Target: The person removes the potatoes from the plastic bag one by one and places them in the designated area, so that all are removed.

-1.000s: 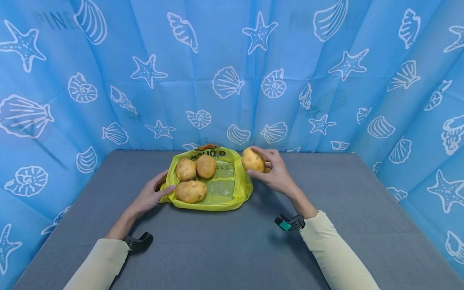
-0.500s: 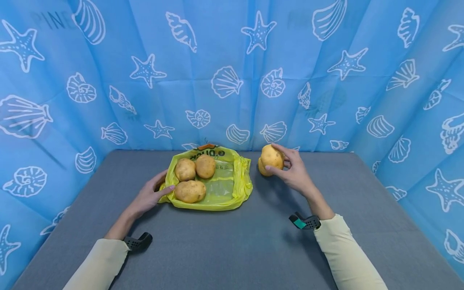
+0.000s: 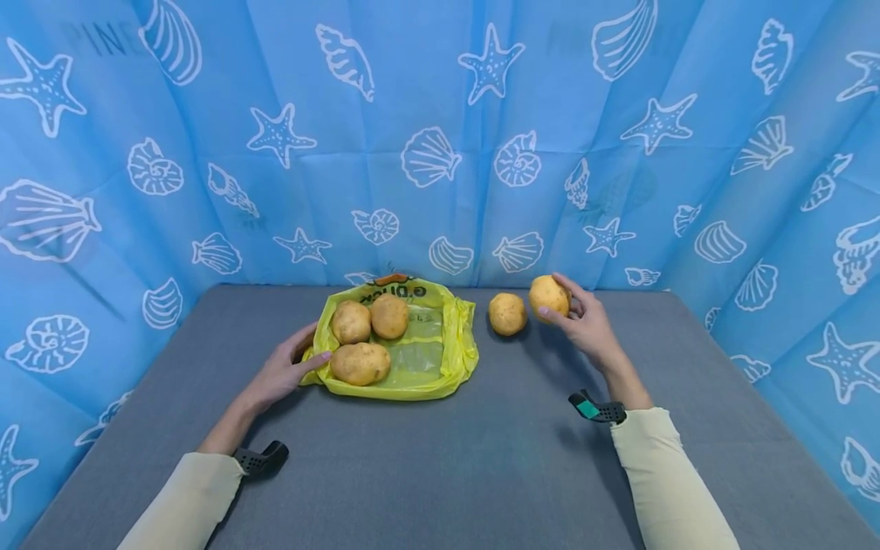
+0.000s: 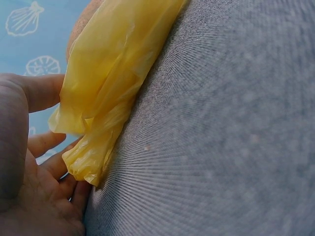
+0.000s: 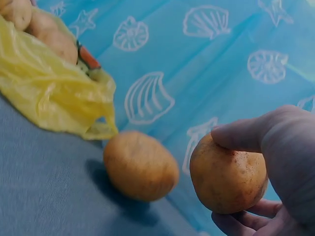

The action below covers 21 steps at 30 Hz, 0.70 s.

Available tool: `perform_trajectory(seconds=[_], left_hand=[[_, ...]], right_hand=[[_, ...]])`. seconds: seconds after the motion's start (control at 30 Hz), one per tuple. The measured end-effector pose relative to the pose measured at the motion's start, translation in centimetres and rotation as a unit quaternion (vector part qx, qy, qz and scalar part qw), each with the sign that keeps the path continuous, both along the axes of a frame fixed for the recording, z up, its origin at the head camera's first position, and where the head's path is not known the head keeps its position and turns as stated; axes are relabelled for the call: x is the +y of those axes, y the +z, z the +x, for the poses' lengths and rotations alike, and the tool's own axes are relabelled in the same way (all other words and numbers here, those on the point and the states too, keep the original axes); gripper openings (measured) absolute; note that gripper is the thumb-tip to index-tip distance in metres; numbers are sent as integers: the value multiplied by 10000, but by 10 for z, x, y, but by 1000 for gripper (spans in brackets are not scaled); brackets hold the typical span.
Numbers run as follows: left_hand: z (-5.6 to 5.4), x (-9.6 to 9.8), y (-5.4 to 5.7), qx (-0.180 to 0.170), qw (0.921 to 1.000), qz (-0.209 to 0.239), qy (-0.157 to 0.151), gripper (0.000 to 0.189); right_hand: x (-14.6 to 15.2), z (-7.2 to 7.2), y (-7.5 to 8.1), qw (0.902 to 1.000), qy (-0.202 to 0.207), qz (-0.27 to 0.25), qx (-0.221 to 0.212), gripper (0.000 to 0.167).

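Three potatoes (image 3: pixel 360 363) lie inside the yellow bag (image 3: pixel 459 344), two far and one near, gathered toward its left side, so the right part shows the bag's own floor. My left hand (image 3: pixel 278 376) grips the left edge, thumb at the rim just beside the near potato, fingers outside. A loose potato (image 3: pixel 507 315) rests on the gray cloth (image 3: pixel 440 473) right of the bag, a strip of cloth between it and the crumpled right rim. Just right of that, my right hand (image 3: pixel 590 325) pinches a fifth potato (image 3: pixel 546 296) between thumb and fingers, close to the far edge where the blue curtain (image 3: pixel 440 221) hangs. Farther right, cloth runs on to its slanting right edge, and a wide stretch spreads near me between my sleeves (image 3: pixel 182 504).
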<state>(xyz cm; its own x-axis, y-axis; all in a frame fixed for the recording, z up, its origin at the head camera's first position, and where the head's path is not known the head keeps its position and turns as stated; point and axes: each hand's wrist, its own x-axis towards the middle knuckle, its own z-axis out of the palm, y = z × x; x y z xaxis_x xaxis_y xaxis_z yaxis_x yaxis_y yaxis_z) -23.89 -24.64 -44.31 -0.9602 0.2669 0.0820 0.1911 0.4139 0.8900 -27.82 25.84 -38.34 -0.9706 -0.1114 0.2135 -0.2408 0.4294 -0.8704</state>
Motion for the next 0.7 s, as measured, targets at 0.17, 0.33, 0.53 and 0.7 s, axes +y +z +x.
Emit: perform_trajectory(seconds=[0.17,0.33,0.53,0.7], left_hand=[[0,0,-1,58,10000,28,-32,69],[0,-1,-1,76,9999,59,-48,69],[0,0,0,54,10000,33,-22,70],[0,0,-1,66,10000,13,9,71]], right_hand=[[7,-7,-17,9995,-117,129,-268,73],[11,-13,-32,9987,-182,397,-274,70],[11,-16,-43,9977,-251,485,-401,71],[10,-18,-48,9972,-304,422,-540,72]])
